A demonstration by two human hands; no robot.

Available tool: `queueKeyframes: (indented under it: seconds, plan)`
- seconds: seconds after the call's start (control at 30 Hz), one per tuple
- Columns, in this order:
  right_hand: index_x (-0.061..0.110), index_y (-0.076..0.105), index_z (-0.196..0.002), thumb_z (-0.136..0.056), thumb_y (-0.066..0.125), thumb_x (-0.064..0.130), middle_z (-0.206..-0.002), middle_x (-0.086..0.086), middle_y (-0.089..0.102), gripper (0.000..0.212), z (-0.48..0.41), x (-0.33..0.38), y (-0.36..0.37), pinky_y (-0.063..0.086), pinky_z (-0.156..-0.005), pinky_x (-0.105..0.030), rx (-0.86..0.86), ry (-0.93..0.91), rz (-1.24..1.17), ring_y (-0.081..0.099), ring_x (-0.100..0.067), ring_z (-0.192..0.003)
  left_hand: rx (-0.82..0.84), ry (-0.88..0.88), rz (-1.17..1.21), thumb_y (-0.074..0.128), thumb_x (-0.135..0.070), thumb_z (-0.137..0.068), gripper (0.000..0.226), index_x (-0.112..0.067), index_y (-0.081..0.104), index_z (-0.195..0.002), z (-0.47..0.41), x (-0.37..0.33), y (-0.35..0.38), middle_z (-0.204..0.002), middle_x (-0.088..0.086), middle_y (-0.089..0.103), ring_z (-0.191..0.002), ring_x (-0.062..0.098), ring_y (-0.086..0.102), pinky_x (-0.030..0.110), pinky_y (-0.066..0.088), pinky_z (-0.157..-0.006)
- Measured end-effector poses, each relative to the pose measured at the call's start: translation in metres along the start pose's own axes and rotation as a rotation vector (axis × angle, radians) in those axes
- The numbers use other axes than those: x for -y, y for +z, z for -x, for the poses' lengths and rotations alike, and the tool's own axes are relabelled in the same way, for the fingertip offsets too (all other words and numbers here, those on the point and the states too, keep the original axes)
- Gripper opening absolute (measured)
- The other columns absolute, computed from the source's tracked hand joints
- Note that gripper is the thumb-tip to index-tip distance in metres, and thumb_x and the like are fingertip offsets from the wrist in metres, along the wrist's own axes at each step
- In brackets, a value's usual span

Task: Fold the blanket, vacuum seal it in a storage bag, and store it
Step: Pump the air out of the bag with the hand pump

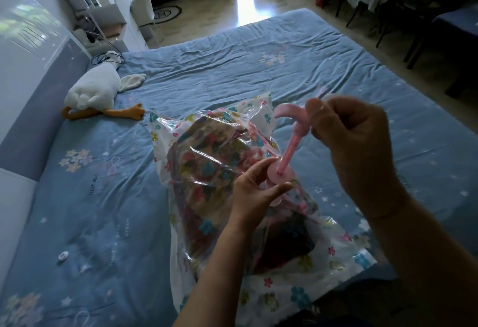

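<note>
At the frame's centre the bag [219, 171] holding the blanket [207, 168] lies on the bed [258, 73]; the left hand [254, 192] should keep pinching the pump [289, 145] base flat while the right hand [359, 145], gripping the handle, strokes straight.

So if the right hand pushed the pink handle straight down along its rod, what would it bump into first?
Most likely the pink valve disc on the storage bag, where the pump rod ends. The left hand fingers grip that disc, so the right hand might graze them too; depth is hard to judge.
</note>
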State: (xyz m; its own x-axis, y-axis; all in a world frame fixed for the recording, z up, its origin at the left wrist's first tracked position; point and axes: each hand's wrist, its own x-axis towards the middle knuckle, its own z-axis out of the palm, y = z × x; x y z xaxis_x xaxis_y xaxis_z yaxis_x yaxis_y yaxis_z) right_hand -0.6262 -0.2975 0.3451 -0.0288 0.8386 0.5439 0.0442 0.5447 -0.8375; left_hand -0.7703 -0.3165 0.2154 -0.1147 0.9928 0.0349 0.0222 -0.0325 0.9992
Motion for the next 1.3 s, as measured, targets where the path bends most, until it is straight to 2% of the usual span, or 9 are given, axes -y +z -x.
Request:
queueKeyframes:
  seconds: [0.1, 0.2, 0.4, 0.5, 0.6, 0.87, 0.97, 1.1, 1.3]
  plan:
    - [-0.007, 0.059, -0.066, -0.089, 0.057, 0.048, -0.056, -0.002, 0.062, 0.060, 0.027, -0.039, 0.007, 0.043, -0.049, -0.033, 0.134, 0.204, 0.148, 0.055, -0.019, -0.050, 0.009, 0.010, 0.008, 0.087, 0.000, -0.066, 0.056, -0.010, 0.068, -0.117, 0.002, 0.002, 0.000, -0.110, 0.007, 0.074, -0.104, 0.022, 0.070, 0.036, 0.056, -0.094]
    - [0.010, 0.055, -0.053, -0.079, 0.058, 0.060, -0.042, 0.011, 0.043, 0.056, 0.043, -0.065, 0.008, 0.031, -0.046, -0.022, 0.299, 0.391, 0.331, 0.037, -0.006, -0.042, 0.017, 0.014, 0.020, 0.085, 0.000, -0.069, 0.052, -0.002, 0.067, -0.118, 0.005, 0.003, -0.002, -0.110, 0.010, 0.074, -0.105, 0.025, 0.070, 0.040, 0.055, -0.095]
    - [-0.012, 0.055, -0.062, -0.091, 0.058, 0.035, -0.046, -0.008, 0.041, 0.056, 0.000, 0.003, 0.001, 0.029, -0.045, -0.025, 0.054, 0.030, 0.053, 0.033, -0.015, -0.045, 0.019, -0.008, 0.002, 0.088, -0.004, -0.065, 0.061, -0.008, 0.066, -0.122, 0.000, 0.006, -0.004, -0.115, 0.009, 0.072, -0.109, 0.025, 0.068, 0.048, 0.052, -0.099]
    - [-0.010, 0.058, -0.065, -0.090, 0.057, 0.043, -0.058, -0.017, 0.062, 0.058, 0.017, -0.019, 0.006, 0.041, -0.049, -0.038, 0.071, 0.126, 0.086, 0.053, -0.033, -0.052, 0.001, -0.010, 0.013, 0.088, -0.001, -0.065, 0.061, -0.006, 0.066, -0.121, 0.003, 0.006, -0.002, -0.113, 0.010, 0.073, -0.108, 0.027, 0.069, 0.046, 0.053, -0.098]
    - [0.015, 0.052, -0.050, -0.082, 0.061, 0.057, -0.041, 0.011, 0.047, 0.053, 0.047, -0.058, 0.009, 0.031, -0.046, -0.024, 0.261, 0.367, 0.284, 0.039, -0.004, -0.040, 0.013, 0.004, 0.015, 0.085, 0.003, -0.067, 0.053, -0.004, 0.067, -0.117, 0.008, 0.007, -0.002, -0.109, 0.010, 0.074, -0.105, 0.028, 0.070, 0.043, 0.055, -0.096]
    - [-0.003, 0.064, -0.063, -0.092, 0.059, 0.028, -0.045, 0.006, 0.048, 0.042, 0.000, 0.009, -0.001, 0.029, -0.047, -0.017, 0.070, 0.047, -0.049, 0.035, -0.005, -0.043, 0.010, -0.011, 0.005, 0.088, -0.003, -0.065, 0.061, -0.007, 0.066, -0.121, 0.003, 0.009, -0.005, -0.115, 0.010, 0.072, -0.110, 0.027, 0.068, 0.048, 0.052, -0.099]
    - [0.001, 0.064, -0.063, -0.086, 0.059, 0.054, -0.058, -0.012, 0.063, 0.058, 0.023, -0.028, 0.003, 0.045, -0.051, -0.038, 0.191, 0.205, 0.093, 0.054, -0.028, -0.051, -0.002, -0.019, 0.013, 0.088, -0.001, -0.065, 0.060, -0.002, 0.065, -0.121, 0.006, 0.007, -0.003, -0.112, 0.012, 0.073, -0.108, 0.031, 0.068, 0.051, 0.052, -0.098]
    - [0.008, 0.061, -0.055, -0.076, 0.059, 0.059, -0.039, 0.010, 0.041, 0.055, 0.034, -0.048, 0.001, 0.029, -0.045, -0.022, 0.348, 0.333, 0.352, 0.034, -0.004, -0.041, 0.011, 0.005, 0.011, 0.086, -0.001, -0.067, 0.054, 0.000, 0.066, -0.118, 0.007, 0.006, -0.004, -0.109, 0.012, 0.074, -0.105, 0.029, 0.070, 0.049, 0.053, -0.097]
    - [0.022, 0.065, -0.057, -0.093, 0.058, 0.030, -0.044, 0.010, 0.039, 0.037, -0.012, 0.012, -0.014, 0.026, -0.046, -0.017, 0.177, 0.084, -0.093, 0.030, -0.004, -0.043, 0.000, -0.014, -0.006, 0.089, -0.004, -0.063, 0.061, -0.008, 0.067, -0.120, 0.000, 0.005, -0.002, -0.114, 0.010, 0.073, -0.109, 0.028, 0.068, 0.049, 0.052, -0.099]
